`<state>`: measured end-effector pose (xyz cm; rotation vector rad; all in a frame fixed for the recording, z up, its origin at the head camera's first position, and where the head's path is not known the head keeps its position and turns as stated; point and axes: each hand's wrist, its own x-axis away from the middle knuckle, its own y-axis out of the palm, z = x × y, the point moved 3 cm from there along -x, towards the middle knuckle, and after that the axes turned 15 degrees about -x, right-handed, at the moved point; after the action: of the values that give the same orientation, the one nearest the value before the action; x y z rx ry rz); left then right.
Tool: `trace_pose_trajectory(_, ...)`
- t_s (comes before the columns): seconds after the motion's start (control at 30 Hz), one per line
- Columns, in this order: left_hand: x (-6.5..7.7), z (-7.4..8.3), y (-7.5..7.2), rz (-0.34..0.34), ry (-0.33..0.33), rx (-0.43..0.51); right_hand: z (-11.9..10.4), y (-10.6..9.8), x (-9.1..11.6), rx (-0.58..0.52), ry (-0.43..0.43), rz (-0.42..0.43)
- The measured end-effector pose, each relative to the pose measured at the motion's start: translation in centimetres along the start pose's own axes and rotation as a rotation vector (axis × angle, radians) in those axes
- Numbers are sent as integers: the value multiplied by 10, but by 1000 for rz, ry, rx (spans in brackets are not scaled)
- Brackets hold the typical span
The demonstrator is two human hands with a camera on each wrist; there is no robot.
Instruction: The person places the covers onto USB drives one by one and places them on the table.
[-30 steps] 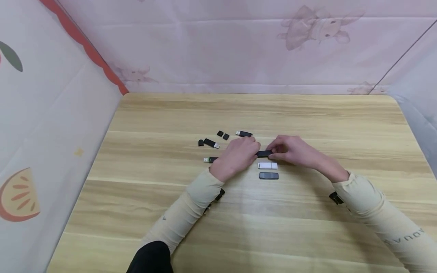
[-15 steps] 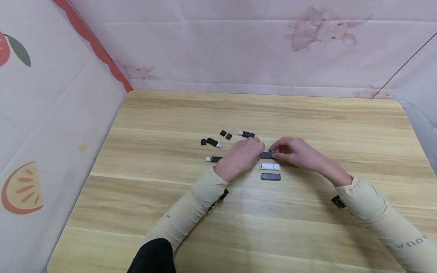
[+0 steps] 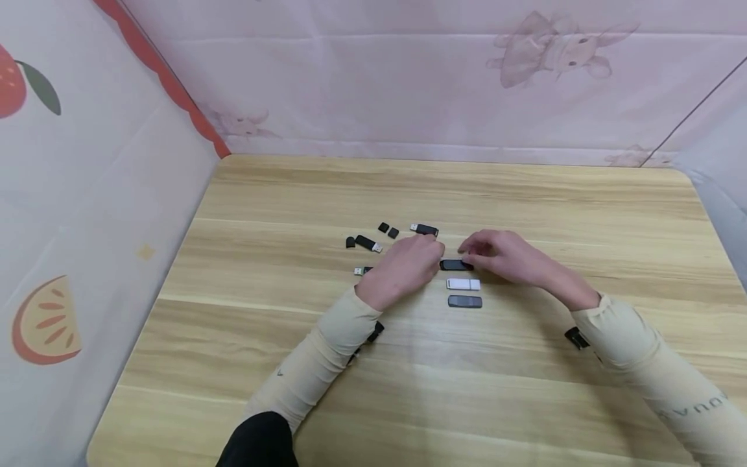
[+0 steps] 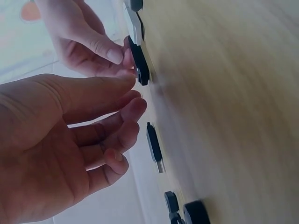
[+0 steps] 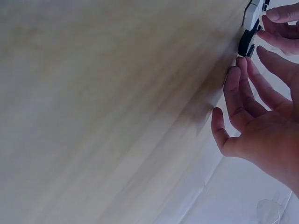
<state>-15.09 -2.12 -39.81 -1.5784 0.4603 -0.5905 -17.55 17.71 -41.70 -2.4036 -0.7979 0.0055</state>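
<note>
In the head view I find the black USB stick (image 3: 455, 265) lying flat on the counter (image 3: 513, 389), about midway between its left and right edges and well apart from its far edge. The left grip (image 3: 405, 266) is at the stick's left end, the right grip (image 3: 508, 258) at its right end; I judge both released, for no finger seems to pinch it. From here, I think the stick could turn askew, because the fingertips are so near that a careless drag would take one end along. The right grip, should it move toward me, may also knock the white stick (image 3: 463, 284), and the left grip could sweep aside the stick with a bare plug (image 3: 362, 271), which it partly covers. In the left wrist view, the left grip has its fingers loosely bent around nothing; the black stick appears slim and dark, and no metal plug shows on it, so I suppose it is capped. In the right wrist view, the right grip is also loose; whether it touches the stick, I cannot tell. There the stick looks like a short dark block, close to the white one.
</note>
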Motion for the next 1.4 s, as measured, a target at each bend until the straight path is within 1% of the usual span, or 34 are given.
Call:
trace_pose_trajectory(0.1, 3, -4, -1, -18, -20, 14, -3, -1, -5, 18, 1, 6)
trace_pose_trajectory(0.23, 6, -11, -2, -39, -53, 56, -5, -1, -12, 30, 12, 16)
trace_pose_trajectory(0.4, 10, -26, -6, -48, -108, 96, -7, 2, -23, 23, 26, 15)
trace_pose_trajectory(0.63, 16, -51, -7, -67, -187, 94, -10, 5, -36, 5, 55, 33)
trace_pose_trajectory(0.73, 19, -59, -6, -71, -215, 90, -12, 7, -42, 4, 73, 40)
trace_pose_trajectory(0.8, 21, -63, -5, -62, -232, 89, -14, 8, -46, 4, 68, 40)
trace_pose_trajectory(1.0, 25, -72, -6, -23, -255, 111, -17, 11, -57, 4, 47, 44)
trace_pose_trajectory(1.13, 26, -79, -4, -26, -262, 113, -19, 14, -62, 16, 40, 41)
trace_pose_trajectory(1.3, 29, -88, -2, -18, -278, 104, -21, 15, -67, 68, 22, 33)
trace_pose_trajectory(1.4, 30, -93, -3, -23, -285, 113, -22, 15, -69, 89, 15, 29)
